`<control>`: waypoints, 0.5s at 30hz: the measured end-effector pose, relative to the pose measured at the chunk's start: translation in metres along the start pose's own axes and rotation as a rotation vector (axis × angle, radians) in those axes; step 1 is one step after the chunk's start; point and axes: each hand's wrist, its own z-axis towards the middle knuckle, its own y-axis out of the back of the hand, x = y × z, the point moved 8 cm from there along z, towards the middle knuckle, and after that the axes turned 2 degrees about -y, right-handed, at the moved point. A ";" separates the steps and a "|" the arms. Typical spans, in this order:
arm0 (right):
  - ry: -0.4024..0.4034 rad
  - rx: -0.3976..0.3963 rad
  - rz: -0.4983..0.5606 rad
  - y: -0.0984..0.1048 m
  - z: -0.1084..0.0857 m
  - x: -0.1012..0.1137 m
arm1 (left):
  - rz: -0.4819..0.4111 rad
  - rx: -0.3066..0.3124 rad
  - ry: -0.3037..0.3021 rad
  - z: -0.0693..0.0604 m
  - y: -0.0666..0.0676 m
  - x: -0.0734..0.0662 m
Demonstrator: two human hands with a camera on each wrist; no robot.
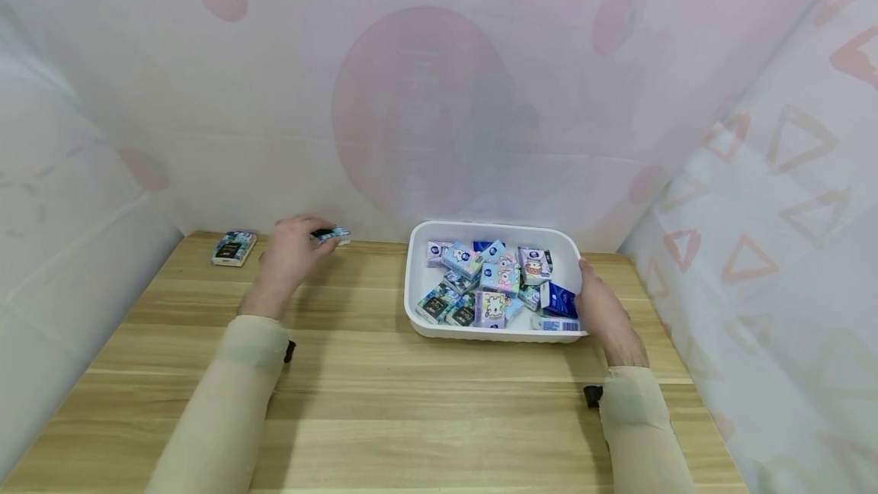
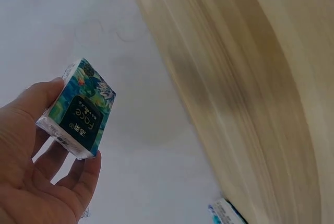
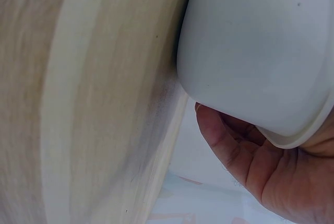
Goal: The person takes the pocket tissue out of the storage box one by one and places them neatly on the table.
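Observation:
My left hand (image 1: 291, 250) pinches a pocket tissue pack (image 2: 86, 109) with a blue-green floral wrapper and a dark label, thumb on one side and fingers on the other. That pack is above the back edge of the table, left of the white plastic bin (image 1: 494, 229). Inside the bin lie several tissue packs (image 1: 499, 277) in purple, light blue, dark blue and floral wrappers. At the bin's right end, my right hand (image 1: 604, 307) grips the rim, its fingers (image 3: 224, 135) against the outer wall from below. The right thumb is hidden in the right wrist view.
Another floral tissue pack (image 1: 235, 248) lies at the table's back left corner. The wood-grain table (image 1: 384, 410) meets a printed back curtain (image 1: 295, 136), with a side curtain (image 1: 775, 250) on the right. Both wrists wear dark straps.

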 end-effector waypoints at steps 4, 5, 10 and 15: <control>0.009 -0.006 -0.016 0.000 0.000 0.000 | 0.024 -0.014 0.020 -0.002 0.004 0.016; 0.011 -0.008 -0.020 0.001 0.000 0.000 | 0.033 -0.016 0.027 -0.003 0.005 0.020; 0.008 -0.012 -0.027 0.001 0.000 0.000 | 0.059 -0.006 0.066 -0.005 0.007 0.040; -0.011 -0.003 -0.007 0.001 -0.001 0.000 | 0.091 0.000 0.082 -0.006 0.008 0.059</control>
